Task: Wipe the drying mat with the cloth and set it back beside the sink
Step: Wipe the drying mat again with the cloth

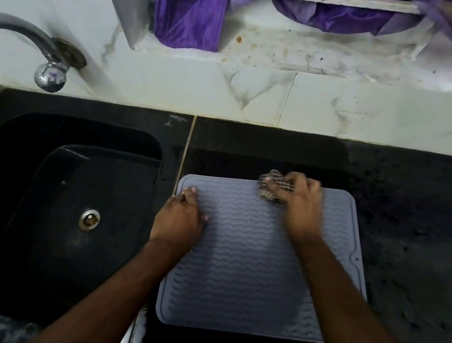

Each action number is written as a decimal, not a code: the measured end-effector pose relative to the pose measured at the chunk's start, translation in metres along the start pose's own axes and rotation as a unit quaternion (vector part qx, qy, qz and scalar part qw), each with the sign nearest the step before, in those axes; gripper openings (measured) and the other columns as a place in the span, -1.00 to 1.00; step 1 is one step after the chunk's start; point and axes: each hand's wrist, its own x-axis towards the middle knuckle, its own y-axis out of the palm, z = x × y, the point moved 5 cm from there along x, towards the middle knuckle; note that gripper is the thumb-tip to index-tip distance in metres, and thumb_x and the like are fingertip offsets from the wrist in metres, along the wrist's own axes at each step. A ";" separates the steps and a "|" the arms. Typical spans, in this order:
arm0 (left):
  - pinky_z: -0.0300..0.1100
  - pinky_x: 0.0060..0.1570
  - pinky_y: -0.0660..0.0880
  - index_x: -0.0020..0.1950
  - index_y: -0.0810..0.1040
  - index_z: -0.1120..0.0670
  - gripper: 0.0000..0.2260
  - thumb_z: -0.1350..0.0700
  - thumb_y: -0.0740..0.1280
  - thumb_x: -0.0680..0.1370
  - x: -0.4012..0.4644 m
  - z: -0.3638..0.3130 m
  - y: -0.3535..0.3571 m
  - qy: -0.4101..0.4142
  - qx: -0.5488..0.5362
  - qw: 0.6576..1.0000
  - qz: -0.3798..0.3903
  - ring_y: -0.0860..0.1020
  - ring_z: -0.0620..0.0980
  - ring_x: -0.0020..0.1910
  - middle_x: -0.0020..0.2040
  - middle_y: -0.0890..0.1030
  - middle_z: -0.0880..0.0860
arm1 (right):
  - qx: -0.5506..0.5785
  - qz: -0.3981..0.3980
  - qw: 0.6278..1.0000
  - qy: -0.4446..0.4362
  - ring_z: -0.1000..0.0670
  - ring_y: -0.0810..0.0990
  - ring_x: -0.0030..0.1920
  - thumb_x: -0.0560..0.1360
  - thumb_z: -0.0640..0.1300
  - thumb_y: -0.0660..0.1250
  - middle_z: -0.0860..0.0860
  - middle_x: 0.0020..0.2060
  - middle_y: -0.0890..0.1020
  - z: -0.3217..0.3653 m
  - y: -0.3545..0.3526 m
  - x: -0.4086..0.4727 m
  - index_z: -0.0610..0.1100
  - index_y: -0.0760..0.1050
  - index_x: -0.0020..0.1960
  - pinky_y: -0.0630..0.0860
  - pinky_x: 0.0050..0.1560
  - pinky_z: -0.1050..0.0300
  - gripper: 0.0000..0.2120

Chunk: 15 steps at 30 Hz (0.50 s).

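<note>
A grey-blue drying mat (244, 268) with wavy ridges lies flat on the black counter, just right of the sink (68, 204). My right hand (301, 207) presses a small checked cloth (272, 187) onto the mat's far edge; the hand is blurred and the cloth is bunched under its fingers. My left hand (180, 217) rests on the mat's left side near the far-left corner, fingers bent and pressing down on it, holding nothing.
The black counter (418, 235) runs to the right of the mat. A metal tap (47, 64) juts from the tiled wall over the sink. Purple fabric (192, 11) hangs from a window ledge above the backsplash.
</note>
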 end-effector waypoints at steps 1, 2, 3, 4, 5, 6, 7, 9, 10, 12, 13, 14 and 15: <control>-0.03 0.48 0.26 0.63 0.08 0.21 -0.32 -0.13 0.20 0.66 -0.002 -0.001 0.001 0.005 -0.001 1.000 -0.001 0.32 0.17 0.52 0.58 0.29 0.19 | 0.008 -0.035 0.999 0.029 0.03 0.32 0.14 0.51 0.35 0.28 0.03 0.14 0.33 -0.018 -0.012 0.000 0.10 0.45 0.24 0.31 0.21 0.11 -0.55; -0.05 0.49 0.24 0.64 0.07 0.21 -0.29 -0.15 0.23 0.64 -0.004 -0.002 0.001 0.011 -0.003 1.000 -0.001 0.30 0.15 0.53 0.59 0.26 0.18 | 0.008 -0.057 0.996 0.062 0.01 0.33 0.13 0.50 0.31 0.34 0.02 0.13 0.33 -0.032 -0.026 0.000 0.06 0.46 0.20 0.34 0.22 0.09 -0.58; -0.05 0.50 0.23 0.64 0.06 0.21 -0.25 -0.18 0.26 0.62 -0.004 -0.003 -0.001 0.018 -0.005 1.000 0.000 0.28 0.14 0.54 0.60 0.24 0.18 | -0.004 -0.076 0.993 0.090 -0.03 0.36 0.13 0.51 0.27 0.38 -0.01 0.12 0.35 -0.044 -0.038 0.000 0.03 0.47 0.18 0.36 0.25 0.04 -0.61; -0.05 0.50 0.22 0.64 0.04 0.21 -0.20 -0.21 0.28 0.60 -0.004 -0.003 -0.003 0.024 -0.004 1.000 0.005 0.26 0.14 0.55 0.61 0.23 0.17 | 0.011 -0.088 0.987 0.131 -0.11 0.38 0.15 0.52 0.21 0.39 -0.06 0.13 0.37 -0.055 -0.050 -0.002 0.01 0.49 0.17 0.38 0.28 -0.03 -0.65; -0.05 0.50 0.21 0.64 0.03 0.21 -0.15 -0.24 0.31 0.58 -0.004 -0.004 -0.004 0.029 -0.002 1.000 0.012 0.25 0.13 0.55 0.61 0.21 0.17 | 0.017 -0.084 0.982 0.167 -0.20 0.38 0.17 0.55 0.10 0.41 -0.14 0.14 0.40 -0.064 -0.057 -0.003 -0.02 0.53 0.18 0.38 0.30 -0.13 -0.71; -0.04 0.50 0.22 0.64 0.02 0.21 -0.10 -0.28 0.33 0.55 -0.003 -0.004 -0.006 0.033 0.002 0.999 0.021 0.25 0.13 0.55 0.61 0.21 0.17 | 0.011 -0.077 0.980 0.182 -0.27 0.37 0.20 0.55 -0.04 0.41 -0.19 0.17 0.41 -0.065 -0.062 -0.004 -0.02 0.56 0.21 0.37 0.27 -0.20 -0.76; -0.04 0.49 0.23 0.64 0.01 0.21 -0.04 -0.31 0.36 0.51 -0.003 -0.004 -0.008 0.034 0.008 0.999 0.030 0.26 0.14 0.55 0.61 0.22 0.17 | -0.004 -0.076 0.980 0.182 -0.29 0.36 0.20 0.55 -0.14 0.39 -0.22 0.19 0.42 -0.061 -0.066 -0.005 0.01 0.57 0.25 0.37 0.23 -0.20 -0.72; -0.02 0.49 0.25 0.65 -0.05 0.20 0.06 -0.35 0.42 0.44 -0.004 -0.004 -0.009 0.030 0.016 0.999 0.040 0.26 0.16 0.55 0.61 0.20 0.18 | 0.045 -0.112 0.972 0.202 -0.20 0.41 0.17 0.56 0.00 0.40 -0.13 0.17 0.42 -0.035 -0.065 -0.008 0.01 0.52 0.23 0.38 0.14 -0.03 -0.74; -0.01 0.50 0.22 0.65 -0.10 0.19 0.10 -0.36 0.42 0.43 -0.005 -0.006 -0.007 0.035 0.023 0.998 0.045 0.22 0.16 0.57 0.63 0.15 0.19 | 0.064 -0.126 0.972 0.187 -0.13 0.44 0.15 0.55 0.15 0.38 -0.06 0.15 0.41 -0.005 -0.061 -0.013 0.00 0.49 0.22 0.39 0.13 0.01 -0.67; 0.01 0.56 0.10 0.65 -0.22 0.18 0.12 -0.39 0.36 0.45 -0.006 -0.011 -0.002 0.061 0.059 0.995 0.059 0.09 0.16 0.62 0.65 0.00 0.21 | 0.039 -0.115 0.988 0.093 -0.07 0.45 0.16 0.53 0.34 0.29 0.00 0.16 0.41 0.055 -0.033 -0.022 0.09 0.41 0.26 0.45 0.21 -0.07 -0.56; 0.01 0.57 0.05 0.64 -0.23 0.19 0.11 -0.42 0.32 0.46 -0.007 -0.012 0.000 0.069 0.074 0.993 0.061 0.04 0.15 0.63 0.66 -0.04 0.20 | 0.041 -0.076 0.995 0.056 -0.08 0.43 0.20 0.54 0.35 0.25 0.00 0.22 0.40 0.082 -0.012 -0.028 0.18 0.36 0.31 0.44 0.25 -0.10 -0.57; 0.00 0.57 0.05 0.65 -0.21 0.19 0.10 -0.45 0.28 0.46 -0.006 -0.012 0.002 0.071 0.082 0.992 0.058 0.03 0.14 0.63 0.66 -0.04 0.20 | 0.001 -0.022 1.000 0.009 -0.10 0.39 0.27 0.56 0.29 0.25 -0.01 0.32 0.36 0.105 0.010 -0.038 0.26 0.29 0.39 0.41 0.29 -0.12 -0.57; -0.01 0.57 0.07 0.65 -0.16 0.19 0.10 -0.49 0.25 0.45 -0.006 -0.011 0.002 0.069 0.086 0.993 0.051 0.04 0.13 0.63 0.66 -0.01 0.18 | -0.059 0.040 0.997 -0.042 -0.14 0.32 0.33 0.58 0.20 0.28 -0.02 0.42 0.28 0.121 0.028 -0.048 0.31 0.21 0.46 0.36 0.33 -0.13 -0.50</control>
